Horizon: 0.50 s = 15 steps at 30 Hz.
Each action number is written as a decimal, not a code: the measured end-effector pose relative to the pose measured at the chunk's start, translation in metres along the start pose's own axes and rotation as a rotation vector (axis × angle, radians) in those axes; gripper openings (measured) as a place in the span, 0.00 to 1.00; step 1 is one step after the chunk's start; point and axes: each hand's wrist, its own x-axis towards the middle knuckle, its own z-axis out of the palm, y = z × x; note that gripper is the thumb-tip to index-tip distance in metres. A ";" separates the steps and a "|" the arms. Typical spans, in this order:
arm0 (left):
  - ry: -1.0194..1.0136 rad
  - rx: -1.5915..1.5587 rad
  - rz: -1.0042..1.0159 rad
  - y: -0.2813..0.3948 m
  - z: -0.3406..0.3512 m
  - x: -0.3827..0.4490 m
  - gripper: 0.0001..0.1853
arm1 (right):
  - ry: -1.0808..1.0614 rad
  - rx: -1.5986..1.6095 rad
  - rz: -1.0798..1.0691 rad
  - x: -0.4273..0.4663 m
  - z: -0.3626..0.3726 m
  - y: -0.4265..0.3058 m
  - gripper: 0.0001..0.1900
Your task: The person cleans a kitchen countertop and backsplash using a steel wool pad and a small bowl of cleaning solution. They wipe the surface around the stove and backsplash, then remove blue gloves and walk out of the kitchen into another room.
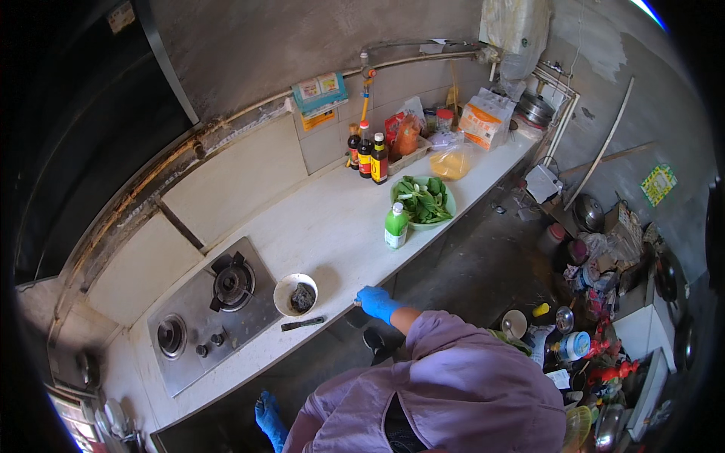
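Note:
My right hand point(374, 302), in a blue glove, is at the front edge of the white countertop point(317, 238); its fingers are bunched, and whether they hold anything is unclear. Low in the view, my left hand point(269, 416), also gloved in blue, hangs in front of the counter, its fingers partly hidden. Left of the right hand stands a white bowl point(280, 291) holding a dark scouring pad point(303, 297). A dark-handled tool point(303, 323) lies just in front of the bowl. Farther along the counter, a green bottle with a white cap point(396, 227) stands beside a basin of leafy greens point(425, 201).
A gas stove point(218, 317) is set into the counter at the left. Sauce bottles point(365, 153), a bag of yellow food point(451, 163) and a printed carton point(484, 122) stand toward the far wall. Pots, jars and bags crowd the floor area at right point(600, 272).

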 end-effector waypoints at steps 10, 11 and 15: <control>-0.018 0.332 0.022 -0.164 -0.089 0.030 0.10 | -0.053 -0.087 0.209 -0.066 0.020 0.082 0.18; 0.060 0.438 0.065 -0.186 -0.107 0.031 0.11 | -0.064 -0.044 0.213 -0.062 0.019 0.073 0.19; 0.178 0.635 0.143 -0.224 -0.105 0.022 0.12 | 0.012 0.033 0.163 -0.073 0.010 0.081 0.20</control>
